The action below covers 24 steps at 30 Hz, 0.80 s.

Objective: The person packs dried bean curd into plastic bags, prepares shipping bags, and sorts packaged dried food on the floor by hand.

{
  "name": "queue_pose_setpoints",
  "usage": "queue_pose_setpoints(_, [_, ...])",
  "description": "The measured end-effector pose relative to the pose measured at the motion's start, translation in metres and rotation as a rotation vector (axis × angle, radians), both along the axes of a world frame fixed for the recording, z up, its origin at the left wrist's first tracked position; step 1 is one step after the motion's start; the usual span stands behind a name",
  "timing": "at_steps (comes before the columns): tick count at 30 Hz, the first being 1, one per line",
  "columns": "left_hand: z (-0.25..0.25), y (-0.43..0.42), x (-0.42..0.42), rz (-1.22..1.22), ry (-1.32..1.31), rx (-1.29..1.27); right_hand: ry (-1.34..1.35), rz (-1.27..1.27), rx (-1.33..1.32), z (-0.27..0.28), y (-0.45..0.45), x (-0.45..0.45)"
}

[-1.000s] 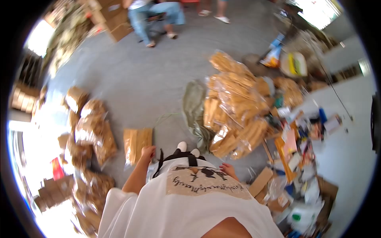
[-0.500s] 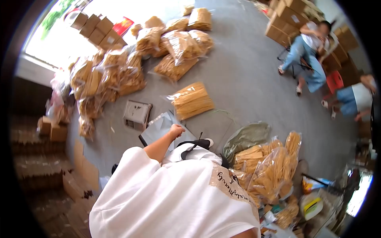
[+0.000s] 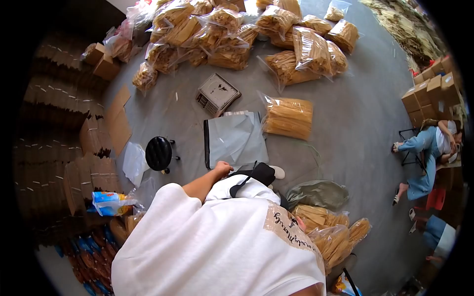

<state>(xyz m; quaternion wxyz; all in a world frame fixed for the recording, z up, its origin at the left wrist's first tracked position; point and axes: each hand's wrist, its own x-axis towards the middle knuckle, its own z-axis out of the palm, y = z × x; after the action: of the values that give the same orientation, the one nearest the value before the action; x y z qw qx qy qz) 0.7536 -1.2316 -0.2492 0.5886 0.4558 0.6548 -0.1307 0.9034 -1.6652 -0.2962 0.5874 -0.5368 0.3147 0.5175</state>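
Note:
My left hand (image 3: pixel 223 168) hangs low in front of me with its fingers curled; whether anything is in them is hidden. It is nearest the lower edge of a flat grey plastic bag (image 3: pixel 237 138) on the floor. Past that bag lies a scale (image 3: pixel 218 93) with a keypad. A clear bag of tan dried strips (image 3: pixel 289 118) lies to its right. Of my right hand (image 3: pixel 299 223) only a small patch of skin shows beside my shirt, near more bagged tan strips (image 3: pixel 333 237); its fingers are hidden.
A black round stool (image 3: pixel 159 154) stands at left, near a white plastic bag (image 3: pixel 134 163). Stacked flattened cardboard (image 3: pixel 59 148) lines the left side. Many filled bags (image 3: pixel 227 34) are piled ahead. A crumpled green sack (image 3: pixel 318 193) lies at right. Two people sit at far right, near cartons (image 3: pixel 424 98).
My view has swung left and down, bringing the stool and cardboard stacks into sight. The scale and grey bag now appear farther up and right. My left hand stays low, fingers still curled.

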Motion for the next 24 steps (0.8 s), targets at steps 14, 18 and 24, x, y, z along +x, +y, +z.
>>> queue_pose_setpoints(14, [0.013,0.007,0.018,0.018,-0.169,0.045,-0.25,0.202,-0.117,0.036,0.037,0.014])
queue_pose_setpoints(18, [0.021,0.004,0.025,-0.02,-0.165,0.061,-0.124,0.006,0.035,-0.051,-0.023,-0.014])
queue_pose_setpoints(24, [0.021,0.003,0.027,-0.049,-0.198,0.049,-0.202,0.097,-0.053,-0.106,-0.052,-0.036])
